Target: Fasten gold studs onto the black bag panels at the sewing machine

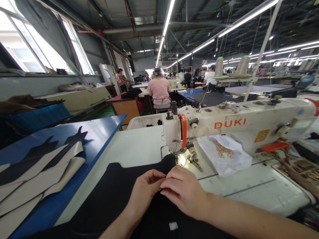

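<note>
A white table [139, 139] is set up here. The black panel [107, 196] is laid across it, probably light and floppy, best gripped by its edges. Left hand [143, 191] and right hand [186, 191] are pinched over it, on what can't be told; sewing machine [204, 124]'s mounted beyond.

Long tube lights [249, 18] shine under a dim roof [139, 20], and daylight through the windows [30, 41] at left burns out to near white around a dark curtain [45, 30]. The glossy blue desk [109, 127] catches a pale sheen, and a small glaring spot sits under the head of the sewing machine [199, 122]. The black material [104, 196] swallows most detail; the left hand [144, 187] and right hand [183, 187] are evenly lit. Wide-angle distortion tilts and stretches the edges, the far background looks soft, and one seated person's [159, 88] head is pixelated.
</note>
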`<act>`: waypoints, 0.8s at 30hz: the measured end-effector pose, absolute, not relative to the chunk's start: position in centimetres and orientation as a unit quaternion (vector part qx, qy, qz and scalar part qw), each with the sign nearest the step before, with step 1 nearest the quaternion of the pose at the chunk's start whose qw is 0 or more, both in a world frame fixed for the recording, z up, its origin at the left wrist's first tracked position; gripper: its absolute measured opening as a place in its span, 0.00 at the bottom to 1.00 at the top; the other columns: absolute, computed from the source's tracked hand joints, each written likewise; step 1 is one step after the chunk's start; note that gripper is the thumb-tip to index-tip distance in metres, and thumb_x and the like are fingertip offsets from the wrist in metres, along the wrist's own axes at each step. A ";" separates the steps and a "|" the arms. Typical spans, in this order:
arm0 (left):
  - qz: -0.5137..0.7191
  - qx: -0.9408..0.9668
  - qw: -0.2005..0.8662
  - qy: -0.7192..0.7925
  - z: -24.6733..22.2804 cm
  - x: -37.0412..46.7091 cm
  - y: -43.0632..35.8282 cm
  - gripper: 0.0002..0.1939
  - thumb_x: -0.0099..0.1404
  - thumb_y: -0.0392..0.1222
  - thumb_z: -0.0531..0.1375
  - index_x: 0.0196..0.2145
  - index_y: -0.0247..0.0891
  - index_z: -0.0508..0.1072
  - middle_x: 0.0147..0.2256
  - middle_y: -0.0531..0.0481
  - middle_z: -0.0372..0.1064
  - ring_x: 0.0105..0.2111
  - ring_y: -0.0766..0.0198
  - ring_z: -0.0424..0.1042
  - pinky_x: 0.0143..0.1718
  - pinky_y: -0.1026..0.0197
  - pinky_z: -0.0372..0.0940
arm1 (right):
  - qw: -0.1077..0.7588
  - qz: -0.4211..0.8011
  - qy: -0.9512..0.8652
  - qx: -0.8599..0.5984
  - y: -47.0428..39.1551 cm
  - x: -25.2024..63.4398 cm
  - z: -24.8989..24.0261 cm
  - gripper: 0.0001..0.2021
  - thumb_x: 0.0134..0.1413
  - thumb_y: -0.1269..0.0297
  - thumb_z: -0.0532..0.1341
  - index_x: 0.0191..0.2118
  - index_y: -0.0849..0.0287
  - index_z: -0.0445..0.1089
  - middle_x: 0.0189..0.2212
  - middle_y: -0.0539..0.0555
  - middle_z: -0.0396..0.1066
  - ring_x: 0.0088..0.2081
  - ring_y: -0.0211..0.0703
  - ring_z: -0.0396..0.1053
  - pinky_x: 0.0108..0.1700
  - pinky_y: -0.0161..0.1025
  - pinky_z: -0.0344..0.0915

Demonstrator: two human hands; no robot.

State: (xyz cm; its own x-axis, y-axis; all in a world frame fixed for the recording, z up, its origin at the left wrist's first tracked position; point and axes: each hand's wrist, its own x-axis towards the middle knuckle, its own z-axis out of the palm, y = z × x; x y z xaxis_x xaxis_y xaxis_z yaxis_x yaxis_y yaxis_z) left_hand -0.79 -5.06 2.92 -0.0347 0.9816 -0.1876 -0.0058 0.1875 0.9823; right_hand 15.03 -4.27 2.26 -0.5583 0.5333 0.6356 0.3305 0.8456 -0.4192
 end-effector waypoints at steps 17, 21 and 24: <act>0.495 0.406 0.547 0.539 2.2 -0.9 -5.1 0.11 0.44 0.40 0.69 0.25 0.36 0.73 0.24 0.52 0.74 0.26 0.65 0.73 0.33 0.65 0.66 | 0.312 0.496 -0.722 -0.368 -8.3 17.0 4.2 0.04 0.48 0.72 0.64 0.26 0.59 0.70 0.25 0.47 0.65 0.29 0.35 0.64 0.33 0.32 0.60; 0.495 0.408 0.548 0.536 2.2 -0.7 -5.2 0.12 0.43 0.39 0.70 0.25 0.35 0.73 0.23 0.51 0.74 0.25 0.66 0.73 0.33 0.65 0.67 | 0.220 0.585 -0.670 -0.400 -9.5 18.6 4.5 0.01 0.46 0.70 0.64 0.27 0.59 0.72 0.24 0.47 0.66 0.26 0.34 0.62 0.28 0.31 0.57; 0.498 0.413 0.546 0.532 2.1 -0.7 -5.2 0.12 0.43 0.39 0.70 0.26 0.34 0.73 0.24 0.51 0.74 0.26 0.65 0.73 0.33 0.64 0.67 | 0.183 0.522 -0.719 -0.421 -9.9 18.8 4.2 0.02 0.45 0.71 0.63 0.27 0.58 0.72 0.25 0.47 0.68 0.27 0.34 0.63 0.28 0.30 0.57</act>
State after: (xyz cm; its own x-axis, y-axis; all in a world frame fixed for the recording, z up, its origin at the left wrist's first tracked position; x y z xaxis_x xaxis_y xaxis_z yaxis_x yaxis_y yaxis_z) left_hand -0.68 -5.20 2.15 -0.0628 0.9835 -0.1696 -0.1048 0.1625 0.9811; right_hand 18.78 -9.86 4.16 -0.5786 0.7964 -0.1760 0.4146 0.1014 -0.9043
